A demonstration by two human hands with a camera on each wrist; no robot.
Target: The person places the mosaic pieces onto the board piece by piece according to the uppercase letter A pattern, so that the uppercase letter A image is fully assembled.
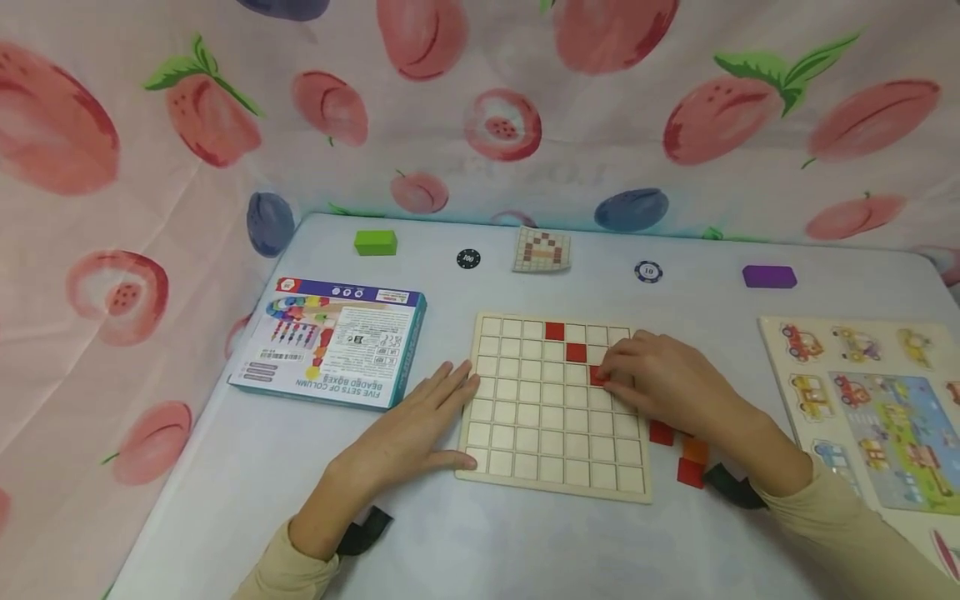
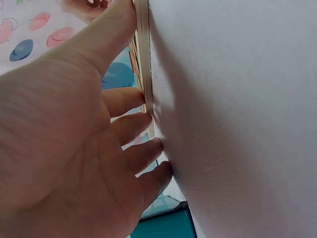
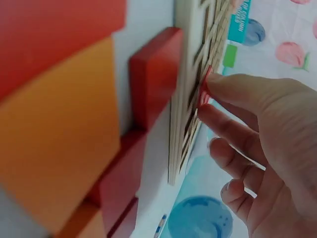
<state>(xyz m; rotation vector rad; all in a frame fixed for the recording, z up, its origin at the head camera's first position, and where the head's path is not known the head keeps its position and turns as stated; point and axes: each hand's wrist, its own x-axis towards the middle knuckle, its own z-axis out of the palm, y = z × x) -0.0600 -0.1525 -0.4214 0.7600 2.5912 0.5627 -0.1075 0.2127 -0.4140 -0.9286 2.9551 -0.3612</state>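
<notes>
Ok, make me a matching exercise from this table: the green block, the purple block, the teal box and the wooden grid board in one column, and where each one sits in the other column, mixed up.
Things:
1. green rectangular block
2. purple rectangular block
3. teal cardboard box
4. square wooden grid board

Places:
A. under both hands, table centre
B. far right of the table
C. far left, near the cloth backdrop
D. left of the board, beyond the left hand

Pairs: 1-C, 2-B, 3-D, 4-A

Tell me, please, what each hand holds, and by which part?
Right hand pinches a red tile by its edges; left hand only rests flat against the grid board.
</notes>
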